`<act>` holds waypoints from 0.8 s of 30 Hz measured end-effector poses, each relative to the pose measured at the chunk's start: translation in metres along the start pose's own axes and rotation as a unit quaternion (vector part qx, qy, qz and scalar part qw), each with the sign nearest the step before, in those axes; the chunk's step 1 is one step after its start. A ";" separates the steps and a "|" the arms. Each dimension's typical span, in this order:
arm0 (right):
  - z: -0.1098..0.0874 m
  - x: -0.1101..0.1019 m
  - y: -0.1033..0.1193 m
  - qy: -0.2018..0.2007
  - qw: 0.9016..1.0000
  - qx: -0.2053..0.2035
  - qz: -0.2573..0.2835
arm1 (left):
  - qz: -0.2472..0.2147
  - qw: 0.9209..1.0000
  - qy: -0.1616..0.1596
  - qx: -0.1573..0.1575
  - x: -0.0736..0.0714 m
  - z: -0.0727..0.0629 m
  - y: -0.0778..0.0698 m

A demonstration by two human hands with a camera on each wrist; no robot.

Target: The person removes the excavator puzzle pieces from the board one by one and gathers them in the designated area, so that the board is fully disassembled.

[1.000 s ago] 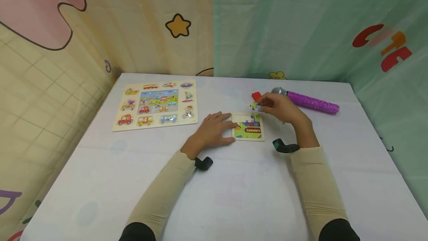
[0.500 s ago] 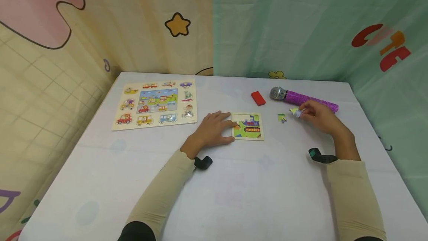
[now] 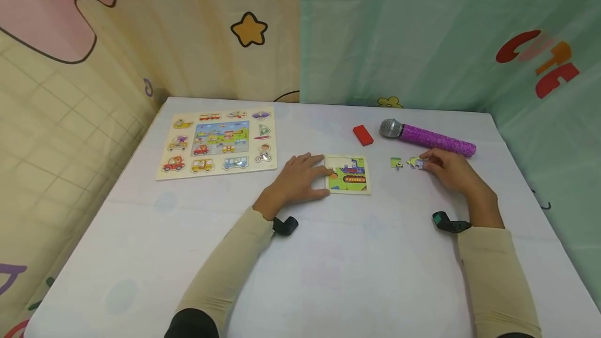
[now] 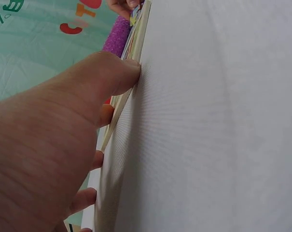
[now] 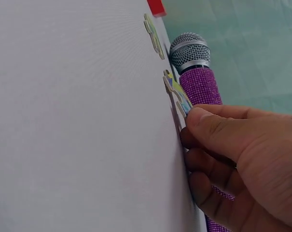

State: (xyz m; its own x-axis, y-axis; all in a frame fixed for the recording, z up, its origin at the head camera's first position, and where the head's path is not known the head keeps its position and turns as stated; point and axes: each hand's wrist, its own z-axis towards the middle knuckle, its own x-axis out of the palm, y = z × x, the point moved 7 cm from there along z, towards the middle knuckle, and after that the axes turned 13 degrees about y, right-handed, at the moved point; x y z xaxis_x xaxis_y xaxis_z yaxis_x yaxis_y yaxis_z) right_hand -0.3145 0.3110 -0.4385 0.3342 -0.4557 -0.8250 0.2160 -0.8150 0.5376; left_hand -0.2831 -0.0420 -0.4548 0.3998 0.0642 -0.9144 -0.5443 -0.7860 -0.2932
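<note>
Big board [image 3: 218,166]: lying flat at far left on the table [image 3: 357,270], dotted with vehicle pictures, well apart from both hands.
Left hand [image 3: 297,177]: spread at the fingers, thumb and forefinger up against the left side of the tray [image 3: 368,176]; gripping nothing, seemingly there to brace.
Tray: flat in the middle, bright green inside, white patch near the top, probably a gap. Thin, stiff, likely light enough to skid; best braced at the rim.
Red block [image 3: 363,135]: behind the tray, near the head of the mic [image 3: 436,140], touching neither.
Loose piece [image 3: 396,163]: down on the table, right of the tray, apart from it.
Held piece [image 3: 415,162]: just beside the loose piece, caught by its right end; cannot tell if fully lifted. Small, light and stiff by the look, perhaps slick on the printed face; best pinched by the edges, clear of any thin knobs.
Right hand [image 3: 449,170]: and here, clamped on the held piece, thumb against forefinger, remaining fingers curled under, in front of the mic's purple handle.
</note>
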 end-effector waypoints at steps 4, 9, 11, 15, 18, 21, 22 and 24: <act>0.000 0.000 -0.002 -0.011 1.000 -0.009 -0.015 | 0.002 1.000 0.002 -0.001 -0.001 0.000 0.000; 0.000 0.000 -0.006 -0.020 1.000 -0.006 -0.012 | 0.003 1.000 0.000 0.000 -0.002 -0.001 -0.001; 0.000 0.000 -0.008 -0.022 1.000 0.004 -0.006 | 0.002 1.000 -0.002 0.000 -0.001 -0.001 -0.001; 0.001 0.000 -0.010 -0.023 1.000 0.017 0.002 | -0.002 1.000 -0.001 0.000 0.000 -0.001 -0.001; 0.002 0.001 -0.009 -0.023 1.000 0.021 0.003 | -0.002 1.000 0.001 0.000 0.000 -0.001 -0.001; 0.002 0.001 -0.009 -0.020 0.999 0.025 0.004 | 0.000 1.000 0.000 -0.002 0.000 -0.001 -0.001; 0.003 0.001 -0.009 -0.020 0.999 0.026 0.004 | 0.000 1.000 -0.002 -0.002 0.000 -0.001 0.000; 0.003 0.001 -0.009 -0.020 0.999 0.027 0.008 | 0.001 1.000 -0.004 -0.002 -0.001 -0.001 0.000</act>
State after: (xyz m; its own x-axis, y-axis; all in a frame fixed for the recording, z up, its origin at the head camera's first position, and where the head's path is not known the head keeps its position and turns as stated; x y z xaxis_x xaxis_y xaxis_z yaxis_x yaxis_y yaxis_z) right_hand -0.3188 0.3172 -0.4446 0.3009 -0.4815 -0.8232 0.1615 -0.8250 0.5416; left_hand -0.2829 -0.0422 -0.4540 0.3928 0.0675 -0.9171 -0.5421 -0.7886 -0.2902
